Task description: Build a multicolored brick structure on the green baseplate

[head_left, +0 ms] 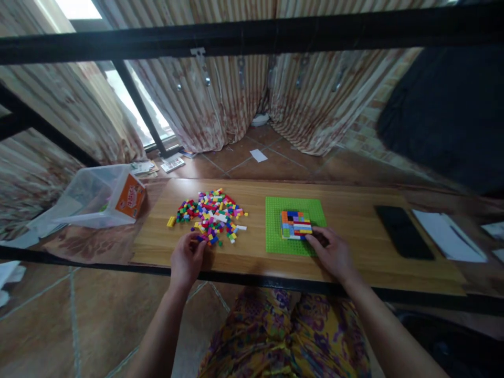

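At the near left edge of a loose pile of colourful toy bricks (214, 214), my left hand (186, 258) has its fingers bent and closed together. Whatever is between its fingertips is too small to make out among the bricks. A green studded baseplate (274, 245) lies right of the pile. On it sits a low, multicoloured brick build (291, 227) with rows of orange, blue, white, red and yellow. My right hand (333, 253) grips this build at its right side, thumb at the near corner and fingers curled around the edge.
A yellow brick (171, 222) lies left of the pile. Beyond the wooden board's left end stands a clear plastic box (98, 197) with an orange label. Toward the right lie a dark phone-shaped slab (405, 232) and white paper (451, 236). A black metal bar (252, 37) crosses above the board.
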`<state>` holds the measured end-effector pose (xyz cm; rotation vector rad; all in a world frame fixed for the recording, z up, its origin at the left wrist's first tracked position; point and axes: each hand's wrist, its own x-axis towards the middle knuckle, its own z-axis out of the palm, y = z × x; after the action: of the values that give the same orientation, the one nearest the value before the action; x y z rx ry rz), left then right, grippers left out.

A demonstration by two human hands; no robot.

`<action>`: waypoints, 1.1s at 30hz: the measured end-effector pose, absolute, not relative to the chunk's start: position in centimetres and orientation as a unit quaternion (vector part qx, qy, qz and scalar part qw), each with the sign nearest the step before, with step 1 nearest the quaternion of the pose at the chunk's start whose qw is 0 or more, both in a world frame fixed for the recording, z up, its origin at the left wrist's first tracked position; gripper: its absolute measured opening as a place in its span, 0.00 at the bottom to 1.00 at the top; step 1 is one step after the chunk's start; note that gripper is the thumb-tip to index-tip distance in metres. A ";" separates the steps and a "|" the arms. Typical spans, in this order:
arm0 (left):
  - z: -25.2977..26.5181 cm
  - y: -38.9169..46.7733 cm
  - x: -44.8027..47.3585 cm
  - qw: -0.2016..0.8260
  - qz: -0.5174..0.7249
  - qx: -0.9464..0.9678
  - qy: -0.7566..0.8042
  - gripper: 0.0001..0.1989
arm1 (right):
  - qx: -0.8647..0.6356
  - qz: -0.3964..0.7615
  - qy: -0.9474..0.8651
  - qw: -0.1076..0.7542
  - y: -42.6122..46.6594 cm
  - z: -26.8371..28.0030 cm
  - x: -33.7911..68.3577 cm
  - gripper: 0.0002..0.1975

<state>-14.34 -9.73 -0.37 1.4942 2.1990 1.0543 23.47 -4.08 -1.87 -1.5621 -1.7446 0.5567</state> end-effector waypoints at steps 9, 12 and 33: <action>-0.2 -9.7 -11.0 0.232 0.529 0.482 0.659 0.16 | -0.612 0.215 -0.604 0.464 -4.2 -2.3 23.9 0.18; 0.8 -9.5 -7.8 0.300 0.511 0.523 0.613 0.15 | -0.629 0.181 -0.576 0.490 -4.8 -2.0 23.8 0.18; 3.1 -8.3 2.4 0.382 0.392 0.691 0.472 0.16 | -0.531 0.400 -0.604 0.440 -9.4 2.4 18.0 0.10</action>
<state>2.35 -8.28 3.05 1.7643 1.2035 1.0007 17.97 -9.35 2.44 -1.3186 -1.5001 0.9925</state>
